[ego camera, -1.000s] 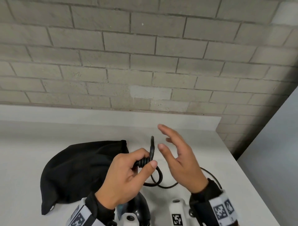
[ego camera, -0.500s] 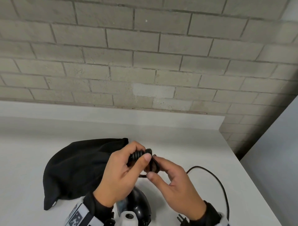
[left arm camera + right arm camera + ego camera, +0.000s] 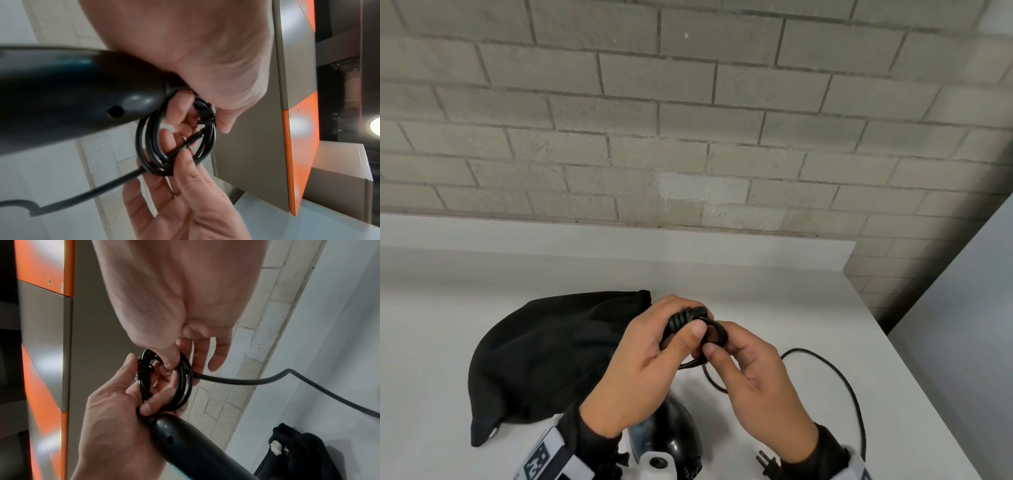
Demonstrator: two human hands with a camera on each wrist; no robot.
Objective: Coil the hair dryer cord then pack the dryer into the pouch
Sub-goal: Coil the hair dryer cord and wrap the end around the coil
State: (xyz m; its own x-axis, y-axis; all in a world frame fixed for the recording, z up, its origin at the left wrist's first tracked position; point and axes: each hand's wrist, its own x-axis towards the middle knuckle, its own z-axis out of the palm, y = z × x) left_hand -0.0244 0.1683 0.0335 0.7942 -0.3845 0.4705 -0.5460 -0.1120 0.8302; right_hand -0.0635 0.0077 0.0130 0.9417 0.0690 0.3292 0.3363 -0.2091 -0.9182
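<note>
The black hair dryer (image 3: 671, 435) sits at the bottom centre of the head view, its handle rising toward the two hands. Its cord (image 3: 709, 334) is gathered into a small ring of several loops at the handle's end, just above the middle of the lower half of the frame. The left hand (image 3: 650, 370) has its fingers curled round the handle end and the coil, thumb pressed across the loops. The right hand (image 3: 753, 377) comes in from the lower right, thumb and fingertips pinching the near side of the ring.

The loose cord runs right from the coil, arcs across the white table (image 3: 448, 342) and drops to the plug (image 3: 767, 462) at the bottom edge, beside the right wrist. The black pouch (image 3: 544, 349) lies flat on the table, left of the hands and behind the left hand, its mouth toward the coil.

The left wrist view alone shows the dryer's handle (image 3: 72, 97) filling the left side, with a small round hole near its end, and a tight wrap (image 3: 207, 113) of cord binding the loops at mid-frame. The right wrist view shows the same wrap (image 3: 144, 369) at centre and a white tag (image 3: 276, 447) on the pouch at the lower right. Both wrist views catch orange and grey panels (image 3: 298, 146) that the head view does not. A brick wall (image 3: 688, 120) fills the upper half of the head view.
</note>
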